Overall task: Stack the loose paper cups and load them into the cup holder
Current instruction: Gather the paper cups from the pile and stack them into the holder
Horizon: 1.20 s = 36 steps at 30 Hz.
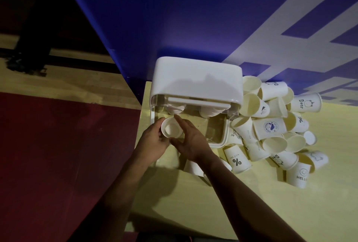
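A white cup holder (195,79) with a clear front door stands at the table's back left. Inside it hang two stacks of cups (210,111). In front of its open bottom, my left hand (153,138) grips a white paper cup (171,128) with its mouth facing me. My right hand (190,141) rests against the same cup's right side, its index finger pointing up toward the left stack. To the right of the holder lies a pile of loose paper cups (271,127) printed with "Bear", "%" and "HELLO".
The pale yellow table (242,203) ends at its left edge just beside my left hand. A blue and white wall (193,19) rises behind the holder. Red and wood-coloured floor (58,145) lies to the left. One cup (194,167) lies under my right wrist.
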### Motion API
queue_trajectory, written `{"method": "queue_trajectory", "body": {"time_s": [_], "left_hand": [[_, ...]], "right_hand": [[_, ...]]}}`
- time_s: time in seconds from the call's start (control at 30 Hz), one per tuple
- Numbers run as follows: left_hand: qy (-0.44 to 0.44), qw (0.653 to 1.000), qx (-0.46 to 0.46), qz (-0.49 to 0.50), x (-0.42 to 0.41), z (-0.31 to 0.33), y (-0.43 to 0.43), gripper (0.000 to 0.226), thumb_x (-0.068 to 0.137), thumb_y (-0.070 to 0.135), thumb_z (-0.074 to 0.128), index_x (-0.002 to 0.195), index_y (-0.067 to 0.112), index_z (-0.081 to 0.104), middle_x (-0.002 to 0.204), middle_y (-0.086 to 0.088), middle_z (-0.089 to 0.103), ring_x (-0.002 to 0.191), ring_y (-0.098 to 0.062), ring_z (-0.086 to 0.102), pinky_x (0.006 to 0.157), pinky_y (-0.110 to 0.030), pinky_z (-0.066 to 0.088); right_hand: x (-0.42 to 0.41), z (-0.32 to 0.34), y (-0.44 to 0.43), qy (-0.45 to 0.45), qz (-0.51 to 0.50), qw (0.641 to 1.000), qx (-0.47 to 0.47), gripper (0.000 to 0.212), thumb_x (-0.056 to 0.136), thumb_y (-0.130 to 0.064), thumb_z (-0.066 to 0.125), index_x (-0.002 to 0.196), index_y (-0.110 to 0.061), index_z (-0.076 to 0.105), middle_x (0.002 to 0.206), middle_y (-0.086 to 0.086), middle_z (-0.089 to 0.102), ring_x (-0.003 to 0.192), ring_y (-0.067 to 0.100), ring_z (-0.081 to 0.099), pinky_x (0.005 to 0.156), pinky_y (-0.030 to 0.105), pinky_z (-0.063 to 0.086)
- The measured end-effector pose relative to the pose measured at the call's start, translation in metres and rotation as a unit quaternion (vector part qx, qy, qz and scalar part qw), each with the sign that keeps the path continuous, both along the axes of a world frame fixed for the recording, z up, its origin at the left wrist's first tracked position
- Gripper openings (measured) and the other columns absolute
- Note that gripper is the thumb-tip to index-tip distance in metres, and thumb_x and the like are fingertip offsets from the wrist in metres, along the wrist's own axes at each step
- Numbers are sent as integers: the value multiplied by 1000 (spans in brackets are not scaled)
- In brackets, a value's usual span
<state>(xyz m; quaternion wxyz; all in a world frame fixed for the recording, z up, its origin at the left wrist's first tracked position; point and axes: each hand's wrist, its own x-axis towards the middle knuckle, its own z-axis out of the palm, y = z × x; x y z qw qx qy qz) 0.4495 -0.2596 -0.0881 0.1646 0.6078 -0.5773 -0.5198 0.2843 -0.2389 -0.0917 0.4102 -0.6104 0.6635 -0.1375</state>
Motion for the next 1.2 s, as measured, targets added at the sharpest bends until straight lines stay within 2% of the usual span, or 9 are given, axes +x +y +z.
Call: {"method": "queue_trajectory", "body": {"time_s": [0.1, 0.27, 0.37, 0.43, 0.63, 0.93, 0.97, 1.1, 1.2], "left_hand": [[2, 1000, -13, 9, -1, 1, 2, 56, 89, 6, 70, 135, 36, 56, 119, 17, 67, 108, 0, 65, 95, -29, 55], [-20, 998, -56, 38, -2, 4, 11, 61, 88, 10, 74, 140, 31, 51, 128, 11, 65, 113, -4, 64, 99, -34, 54], [-80, 982, -145, 87, -12, 22, 27, 55, 90, 7, 69, 142, 17, 54, 133, -3, 64, 112, -10, 60, 93, -29, 49], [-56, 978, -179, 96, -31, 41, 43, 50, 91, 6, 67, 139, 16, 56, 132, -1, 63, 113, -13, 60, 91, -26, 48], [19, 976, -196, -94, -146, 67, 72, 47, 92, 21, 67, 136, 30, 52, 131, 13, 58, 117, -6, 57, 89, -17, 45], [-30, 933, -236, -270, -322, 64, 90, 58, 85, 35, 71, 139, 22, 52, 143, 5, 52, 130, -16, 47, 97, -35, 49], [-39, 931, -232, -279, -338, 62, 93, 59, 86, 35, 72, 140, 22, 51, 145, 6, 50, 132, -16, 45, 99, -35, 48], [-49, 935, -211, -281, -380, 48, 103, 59, 86, 32, 73, 140, 22, 50, 144, 7, 49, 133, -15, 47, 98, -33, 50], [-59, 942, -198, -263, -395, 42, 108, 57, 88, 30, 71, 141, 22, 50, 145, 6, 49, 135, -14, 45, 99, -29, 46]], "right_hand": [[1, -2, -1, -3, 3, 1000, 0, 88, 92, -37, 72, 163, -30, 21, 159, 0, 41, 140, 23, 46, 110, 36, 45], [-7, 5, 13, -9, -37, 998, -47, 93, 89, -53, 74, 163, -28, 24, 155, 2, 47, 135, 23, 50, 104, 37, 49], [-26, 24, 39, -20, -103, 992, -70, 80, 92, -54, 69, 158, -23, 37, 151, 1, 51, 132, 19, 53, 101, 33, 49], [-45, 35, 62, -21, -147, 984, -99, 66, 95, -50, 67, 152, -22, 47, 143, -3, 57, 126, 13, 57, 100, 26, 48], [-133, 56, 132, -48, -348, 929, -114, 29, 95, -30, 72, 121, -37, 64, 113, -20, 67, 97, 0, 65, 77, 19, 53], [-273, 52, 213, 2, -482, 873, -80, 15, 96, -21, 68, 109, -27, 69, 98, -12, 71, 83, 5, 66, 65, 13, 48], [-287, 44, 221, 12, -497, 866, -45, 18, 94, -27, 71, 111, -24, 68, 100, -11, 69, 84, 7, 66, 67, 17, 49], [-318, 8, 237, 19, -495, 863, 99, 68, 80, -50, 80, 131, -13, 56, 122, 1, 61, 108, 21, 59, 86, 35, 50], [-329, -8, 222, -26, -487, 861, 144, 81, 67, -57, 83, 129, -13, 54, 116, 2, 63, 106, 23, 61, 78, 36, 50]]}}
